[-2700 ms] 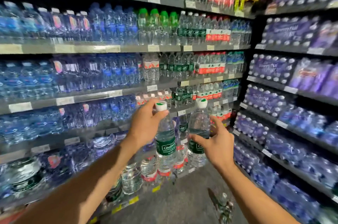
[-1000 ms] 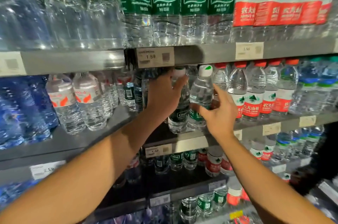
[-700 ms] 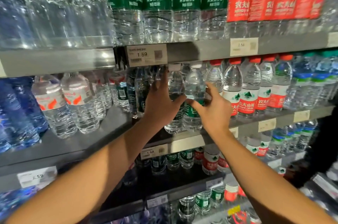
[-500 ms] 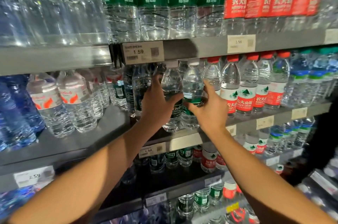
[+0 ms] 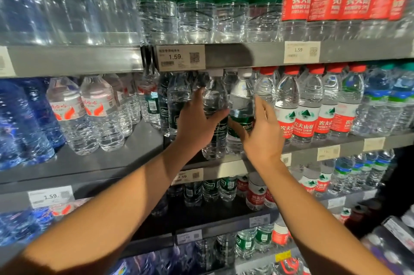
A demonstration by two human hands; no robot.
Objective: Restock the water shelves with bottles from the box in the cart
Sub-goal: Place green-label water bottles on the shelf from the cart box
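Both green-labelled bottles now stand deeper on the shelf [image 5: 224, 163].
Left hand [image 5: 197, 122] grasps one bottle [image 5: 215, 104], right hand [image 5: 262, 133] the other [image 5: 240, 99]; palms hide labels, caps tuck under the price rail [image 5: 246, 55].

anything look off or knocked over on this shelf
Nothing stands out. The two clear green-label bottles under the left hand and right hand stand upright on the grey shelf, in line with the red-label bottles.

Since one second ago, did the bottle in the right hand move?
Yes. The bottle went deeper onto the shelf, its cap now just under the price tag.
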